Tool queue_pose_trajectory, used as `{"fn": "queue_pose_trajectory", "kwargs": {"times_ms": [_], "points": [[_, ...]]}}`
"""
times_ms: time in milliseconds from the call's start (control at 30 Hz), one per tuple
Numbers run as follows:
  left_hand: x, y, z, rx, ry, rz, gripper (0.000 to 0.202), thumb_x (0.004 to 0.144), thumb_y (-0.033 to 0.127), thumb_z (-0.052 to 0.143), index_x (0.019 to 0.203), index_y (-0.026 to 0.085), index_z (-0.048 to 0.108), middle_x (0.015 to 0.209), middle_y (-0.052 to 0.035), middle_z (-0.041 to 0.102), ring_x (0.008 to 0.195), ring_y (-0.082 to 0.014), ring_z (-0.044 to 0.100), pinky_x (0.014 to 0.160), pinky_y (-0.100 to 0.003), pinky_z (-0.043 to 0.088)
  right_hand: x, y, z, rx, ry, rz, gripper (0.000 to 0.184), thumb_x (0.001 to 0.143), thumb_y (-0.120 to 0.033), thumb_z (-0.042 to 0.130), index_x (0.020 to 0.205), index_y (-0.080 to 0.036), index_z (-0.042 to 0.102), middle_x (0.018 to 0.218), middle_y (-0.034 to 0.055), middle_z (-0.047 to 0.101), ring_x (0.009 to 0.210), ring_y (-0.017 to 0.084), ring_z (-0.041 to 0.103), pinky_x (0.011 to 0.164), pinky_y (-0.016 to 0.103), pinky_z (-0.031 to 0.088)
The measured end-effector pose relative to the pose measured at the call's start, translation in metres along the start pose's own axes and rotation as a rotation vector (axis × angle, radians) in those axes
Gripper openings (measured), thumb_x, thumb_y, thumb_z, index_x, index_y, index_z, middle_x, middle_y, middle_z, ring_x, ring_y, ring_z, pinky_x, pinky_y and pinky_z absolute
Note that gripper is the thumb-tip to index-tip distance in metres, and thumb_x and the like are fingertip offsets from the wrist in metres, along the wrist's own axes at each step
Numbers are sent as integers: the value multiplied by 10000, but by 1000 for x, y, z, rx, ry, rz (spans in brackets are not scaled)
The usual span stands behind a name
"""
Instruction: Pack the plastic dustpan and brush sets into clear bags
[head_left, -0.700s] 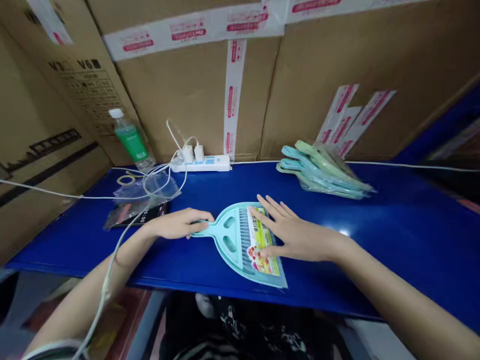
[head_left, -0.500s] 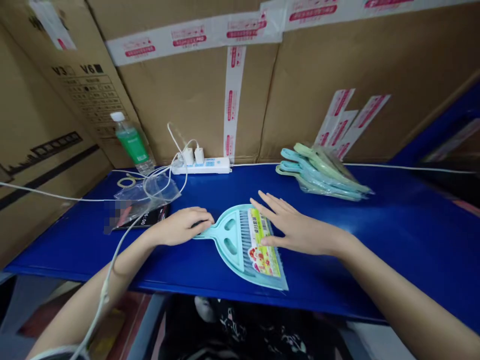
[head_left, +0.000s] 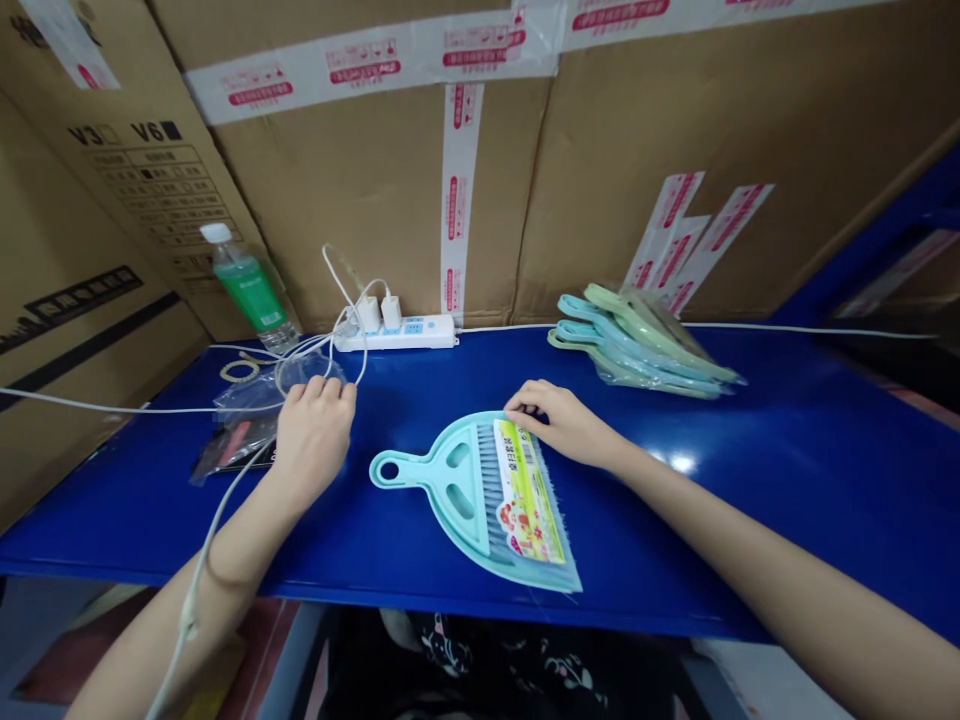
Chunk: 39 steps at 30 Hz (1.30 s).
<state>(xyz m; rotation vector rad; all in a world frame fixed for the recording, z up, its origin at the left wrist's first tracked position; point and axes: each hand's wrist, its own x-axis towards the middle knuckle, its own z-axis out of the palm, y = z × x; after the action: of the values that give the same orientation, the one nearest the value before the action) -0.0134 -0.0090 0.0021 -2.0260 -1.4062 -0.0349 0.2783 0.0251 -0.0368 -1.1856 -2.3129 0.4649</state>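
Note:
A light-blue dustpan (head_left: pixel 457 455) lies flat on the blue table, its handle with a hanging hole pointing left. Nested in it is a small brush with grey-blue bristles (head_left: pixel 491 490) and a printed paper label (head_left: pixel 529 500). My right hand (head_left: pixel 555 420) has its fingers curled in at the dustpan's far right corner, thumb and fingertips on the edge. To the left of the handle, my left hand (head_left: pixel 316 435) is closed, knuckles up, over a crumpled clear plastic bag (head_left: pixel 240 440) and a dark phone; its fingertips are hidden, so what it grips cannot be made out.
Several bagged dustpan sets (head_left: pixel 637 345) in green and blue are stacked at the back right. A power strip (head_left: pixel 397 333) with plugged-in chargers, loose white cables and a green-labelled bottle (head_left: pixel 255 295) stand at the back left. Cardboard (head_left: pixel 360 180) walls the table's rear.
My left hand has let go of the dustpan's handle and moved left to the plastic bag, closing. My right hand has gone from spread over the label to curled at the dustpan's far corner.

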Motion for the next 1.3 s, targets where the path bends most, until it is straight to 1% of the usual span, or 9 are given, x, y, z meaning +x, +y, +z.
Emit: {"fn": "queue_pose_trajectory", "kwargs": {"times_ms": [167,300,400,633,767,867,967,1133,1300], "points": [[2,3,1,-99,61,117,251,790,42,445,787,136,678,696,-94,620,724,-274,582,606,-362,404,-1,0,-1,124,22,91,167,833,-268,410,700,-228,504,652,2,566,615,156,514,609,296,403],[1,13,1,-260,100,312,219,790,66,501,814,172,691,732,-51,627,702,-221,572,622,-335,424,-1,8,-10,189,69,155,150,811,-320,401,701,-236,458,642,-7,562,605,160,519,592,298,398],[-1,20,1,-334,123,406,189,807,84,529,835,175,692,741,-35,629,684,-193,555,602,-310,431,0,18,-19,248,75,193,187,774,-381,430,707,-228,514,686,17,600,646,180,547,613,319,419],[-10,26,-3,-372,263,480,241,890,88,457,975,153,673,778,-34,668,722,-178,541,581,-277,472,-2,35,-42,455,92,362,349,662,-539,558,729,-205,637,782,52,666,744,220,603,697,373,480],[-18,39,-7,-459,326,642,298,948,91,361,1023,128,646,837,-43,680,729,-156,549,550,-245,474,-4,35,-48,518,142,393,396,643,-587,605,756,-214,672,763,45,670,762,236,619,702,392,501],[-23,49,-12,-538,283,707,275,978,190,374,1068,122,624,839,-47,679,727,-156,556,532,-243,478,-5,30,-50,506,122,386,414,662,-595,604,787,-210,693,768,46,681,777,242,630,714,398,514],[-23,50,-15,-611,155,707,346,981,355,381,1109,126,606,885,-61,680,772,-176,573,563,-268,512,-6,26,-52,464,112,376,400,693,-568,597,818,-205,708,815,54,699,780,233,634,722,399,520],[-16,31,-11,-510,61,622,293,920,118,410,1150,141,590,957,-66,683,837,-176,600,655,-273,527,-6,30,-52,433,85,331,319,736,-526,576,762,-242,719,764,36,709,716,225,644,658,380,527],[-10,25,-4,-339,83,694,335,865,15,449,1148,141,578,1047,-54,682,823,-168,599,633,-266,496,-4,32,-46,390,54,342,312,759,-508,548,717,-248,716,748,33,711,713,242,650,635,387,524]]}}
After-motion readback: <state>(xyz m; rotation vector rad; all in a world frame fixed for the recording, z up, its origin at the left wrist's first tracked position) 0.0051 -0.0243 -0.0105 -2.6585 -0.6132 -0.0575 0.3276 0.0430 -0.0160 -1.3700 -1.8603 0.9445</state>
